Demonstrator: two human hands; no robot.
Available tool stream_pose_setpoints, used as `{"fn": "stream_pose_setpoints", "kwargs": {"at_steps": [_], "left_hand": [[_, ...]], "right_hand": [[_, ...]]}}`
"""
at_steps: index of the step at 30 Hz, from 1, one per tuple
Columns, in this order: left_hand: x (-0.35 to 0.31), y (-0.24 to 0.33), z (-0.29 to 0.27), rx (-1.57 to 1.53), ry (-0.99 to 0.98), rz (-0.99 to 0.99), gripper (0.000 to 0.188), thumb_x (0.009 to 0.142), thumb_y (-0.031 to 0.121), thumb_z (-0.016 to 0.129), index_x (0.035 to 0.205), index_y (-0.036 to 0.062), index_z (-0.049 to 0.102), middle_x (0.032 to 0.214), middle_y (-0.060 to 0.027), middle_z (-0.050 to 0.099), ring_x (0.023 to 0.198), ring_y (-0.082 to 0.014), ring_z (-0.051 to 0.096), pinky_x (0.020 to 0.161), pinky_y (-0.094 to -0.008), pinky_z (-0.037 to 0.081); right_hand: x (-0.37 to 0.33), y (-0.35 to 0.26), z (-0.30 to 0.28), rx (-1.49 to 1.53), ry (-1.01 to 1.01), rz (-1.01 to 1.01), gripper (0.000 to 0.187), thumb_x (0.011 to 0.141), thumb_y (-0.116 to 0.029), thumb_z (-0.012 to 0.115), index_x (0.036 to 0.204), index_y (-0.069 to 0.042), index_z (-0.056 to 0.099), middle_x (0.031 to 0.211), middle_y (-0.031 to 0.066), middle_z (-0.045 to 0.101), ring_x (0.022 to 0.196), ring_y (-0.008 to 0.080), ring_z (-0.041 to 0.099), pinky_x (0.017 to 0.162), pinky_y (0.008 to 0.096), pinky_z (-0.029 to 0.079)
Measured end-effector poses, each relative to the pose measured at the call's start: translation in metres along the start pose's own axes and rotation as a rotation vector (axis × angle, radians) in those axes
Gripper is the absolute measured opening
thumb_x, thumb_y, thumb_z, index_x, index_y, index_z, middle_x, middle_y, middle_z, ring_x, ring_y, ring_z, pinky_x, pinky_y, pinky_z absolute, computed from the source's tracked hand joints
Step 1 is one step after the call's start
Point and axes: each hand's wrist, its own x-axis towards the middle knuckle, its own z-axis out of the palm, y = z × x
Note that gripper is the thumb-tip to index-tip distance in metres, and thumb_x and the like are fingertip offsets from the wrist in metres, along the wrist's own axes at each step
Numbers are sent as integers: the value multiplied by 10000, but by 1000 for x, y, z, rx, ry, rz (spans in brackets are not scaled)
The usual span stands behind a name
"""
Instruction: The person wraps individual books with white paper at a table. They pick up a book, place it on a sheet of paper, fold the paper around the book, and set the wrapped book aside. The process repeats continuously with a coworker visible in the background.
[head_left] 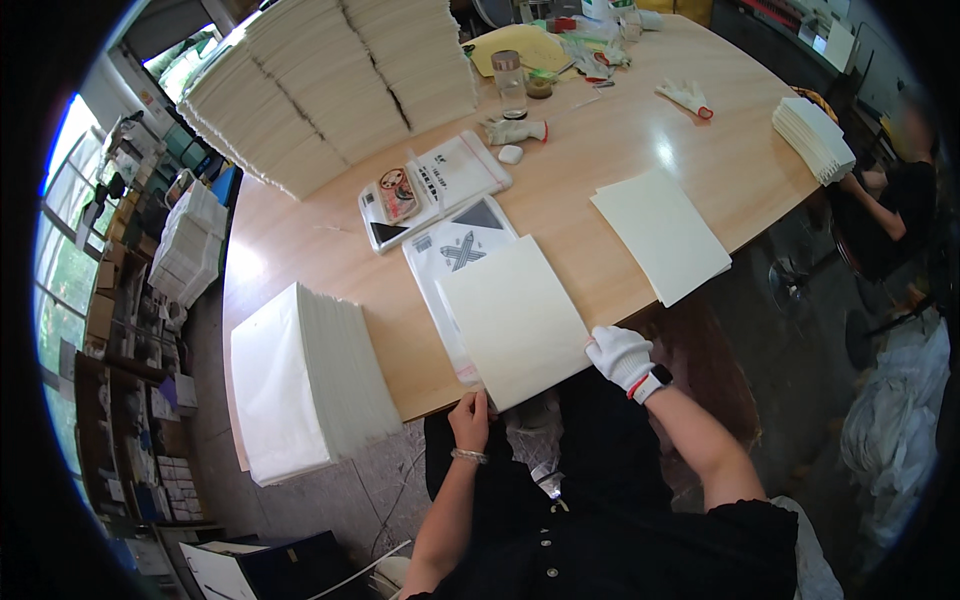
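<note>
A cream stack of paper sheets [520,320] lies tilted at the table's front edge, partly over a printed white plastic bag [430,275]. My right hand [620,358], in a white knit glove with a red cuff, grips the stack's near right corner. Bare, with a bracelet at the wrist, my left hand [469,422] pinches at the bag's near edge, beside the near left corner of the paper. Its fingertips are partly hidden. Right of these, another thin pile of cream sheets [662,235] overhangs the table edge.
A thick white paper stack [270,390] stands at the left. A tall paper block [330,90] rises at the back. Behind the bag lie more printed bags [450,180], a glove [515,131] and a glass jar [509,85]. A co-worker [885,200] sits at the right near a paper pile [812,140].
</note>
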Motion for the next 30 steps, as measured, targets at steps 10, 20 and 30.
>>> {"fn": "stream_pose_setpoints", "kwargs": {"at_steps": [10, 20, 30], "left_hand": [[-10, 65, -21, -237, -222, 1, 313, 851, 207, 487, 1085, 12, 414, 748, -31, 511, 511, -72, 463, 421, -205, 392], [-64, 165, -261, 14, 333, 359, 306, 839, 118, 489, 1104, -32, 454, 951, -64, 553, 825, -125, 527, 716, -270, 429], [-34, 73, -327, -276, 393, 157, 430, 835, 140, 389, 1236, -15, 385, 1230, -126, 429, 1123, -190, 399, 948, -274, 291]], "right_hand": [[-37, 6, 41, 1006, -80, 71, 368, 789, -54, 502, 1138, 30, 423, 697, 30, 554, 585, 61, 504, 503, 234, 420], [-12, -240, -14, 1146, -67, -620, 280, 828, -60, 449, 1085, 43, 493, 615, -2, 441, 522, 68, 413, 483, 206, 354], [-6, -321, 12, 873, -273, -579, 249, 830, -195, 526, 702, 16, 563, 585, 99, 567, 541, 182, 536, 709, 248, 456]]}}
